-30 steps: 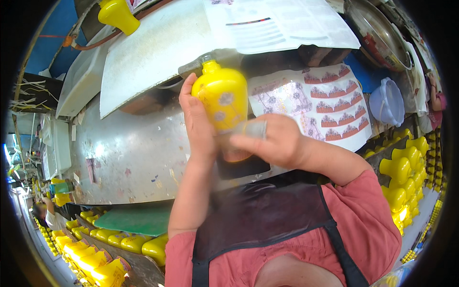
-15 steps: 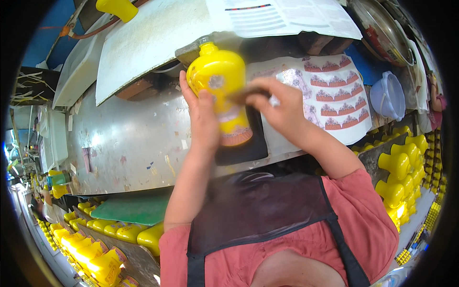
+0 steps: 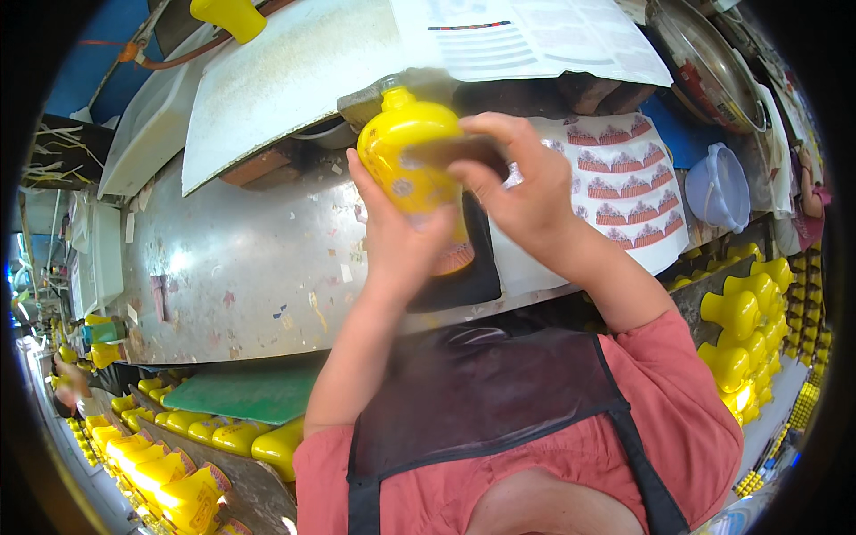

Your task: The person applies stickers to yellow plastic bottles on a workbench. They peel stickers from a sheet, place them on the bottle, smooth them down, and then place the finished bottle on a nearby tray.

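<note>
My left hand [image 3: 401, 234] grips a yellow plastic bottle [image 3: 412, 171] from below and behind, holding it up over a metal worktable [image 3: 232, 267]. My right hand [image 3: 522, 189] reaches across the bottle's front, its fingers pressing a blurred brownish label strip [image 3: 450, 152] onto the bottle. A red band shows at the bottle's lower end near my left palm.
A sheet of red and white labels [image 3: 624, 192] lies to the right beside a black mat [image 3: 477, 267]. Yellow bottles fill rows at the lower left [image 3: 169, 464] and right [image 3: 744, 330]. A lilac lidded tub [image 3: 720, 189], a green pad [image 3: 241, 392] and a printed paper [image 3: 535, 36] are nearby.
Both hands have lifted the bottle up and away from me. My right hand moved from the bottle's lower part up across its front, with the label strip now pressed there.
</note>
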